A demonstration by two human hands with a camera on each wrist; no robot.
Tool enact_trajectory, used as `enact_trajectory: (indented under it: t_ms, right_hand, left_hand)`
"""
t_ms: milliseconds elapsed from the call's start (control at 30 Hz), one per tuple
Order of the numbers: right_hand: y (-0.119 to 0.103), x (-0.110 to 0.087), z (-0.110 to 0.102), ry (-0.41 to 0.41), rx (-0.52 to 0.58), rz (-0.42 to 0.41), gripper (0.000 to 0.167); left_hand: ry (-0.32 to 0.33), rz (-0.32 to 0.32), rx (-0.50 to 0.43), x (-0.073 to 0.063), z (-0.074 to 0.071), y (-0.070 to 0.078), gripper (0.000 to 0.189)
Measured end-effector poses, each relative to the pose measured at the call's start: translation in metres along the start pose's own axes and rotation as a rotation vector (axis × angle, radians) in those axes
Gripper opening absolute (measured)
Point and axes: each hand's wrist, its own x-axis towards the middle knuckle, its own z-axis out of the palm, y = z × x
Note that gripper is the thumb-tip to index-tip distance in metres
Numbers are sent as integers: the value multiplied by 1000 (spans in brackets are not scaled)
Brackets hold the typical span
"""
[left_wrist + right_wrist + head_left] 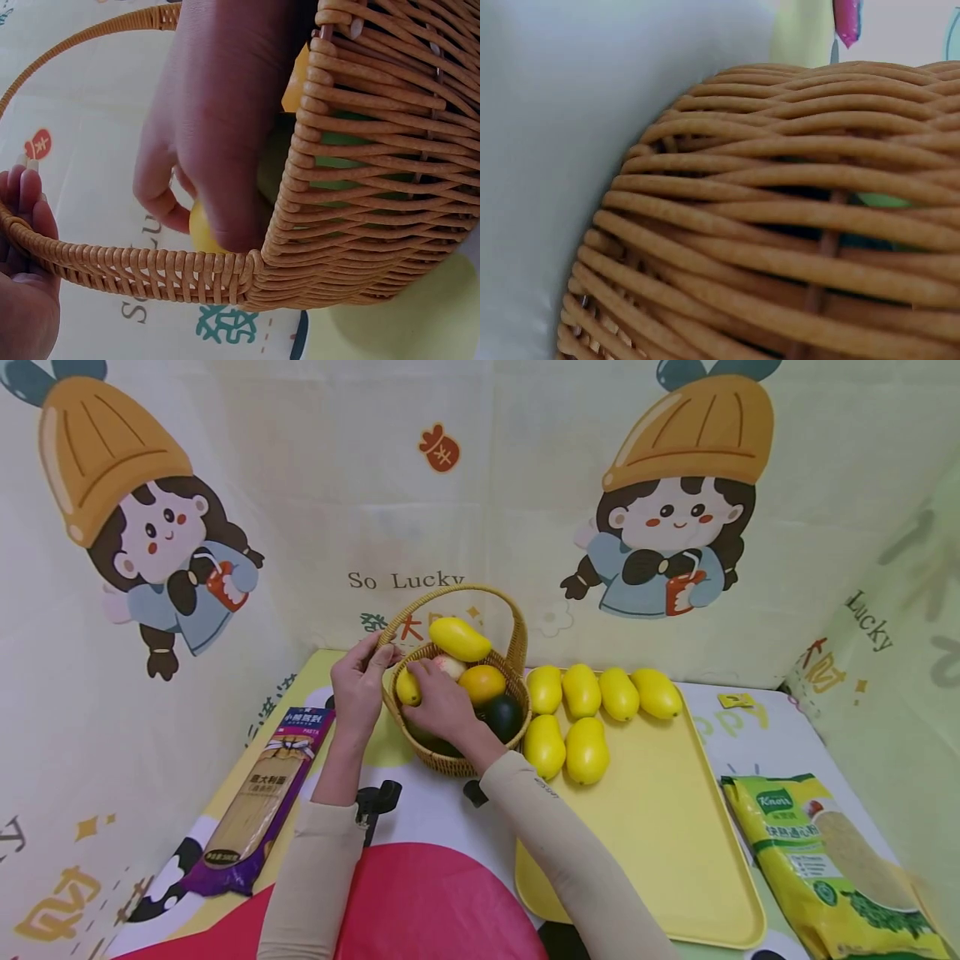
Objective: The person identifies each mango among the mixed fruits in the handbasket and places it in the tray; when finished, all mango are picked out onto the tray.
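Note:
A wicker basket [450, 766] of fruit stands at the back of the table. My left hand [358, 683] holds its arched handle [457, 587] on the left side; the left wrist view shows fingertips [28, 184] behind the handle. My right hand [442, 702] reaches down inside the basket, thumb and fingers around a yellow mango [408, 687] at the left rim. Another mango [459, 639] lies on top at the back. Beside my right hand are an orange fruit [482, 684], a dark green fruit [502, 717] and a pinkish one [450, 667]. Wicker fills most of the right wrist view.
Right of the basket, a yellow tray [652, 827] bears several mangoes [587, 752] at its back left. A pasta pack [258, 802] lies on the left, a yellow-green Knorr bag [832, 868] on the right. A small yellow packet [736, 701] sits behind the bag.

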Motion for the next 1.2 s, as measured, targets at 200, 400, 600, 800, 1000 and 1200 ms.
enact_trajectory:
  t_ms: [200, 400, 600, 800, 1000, 1200]
  right_hand:
    - [4, -3, -4, 10, 26, 62, 62]
    - [9, -5, -9, 1, 9, 73, 60]
    - [11, -7, -15, 32, 38, 87, 58]
    - [16, -16, -27, 54, 130, 145, 58]
    - [27, -26, -35, 55, 165, 157, 49]
    - [34, -41, -46, 33, 238, 152, 53]
  left_hand:
    - [-18, 3, 33, -4, 5, 15, 30]
    - [-13, 6, 38, -1, 9, 2, 31]
    - [4, 20, 19, 4, 10, -16, 31]
    - [4, 63, -24, 5, 10, -20, 32]
    - [16, 43, -29, 4, 6, -20, 31]
    - [30, 19, -1, 3, 4, -18, 32]
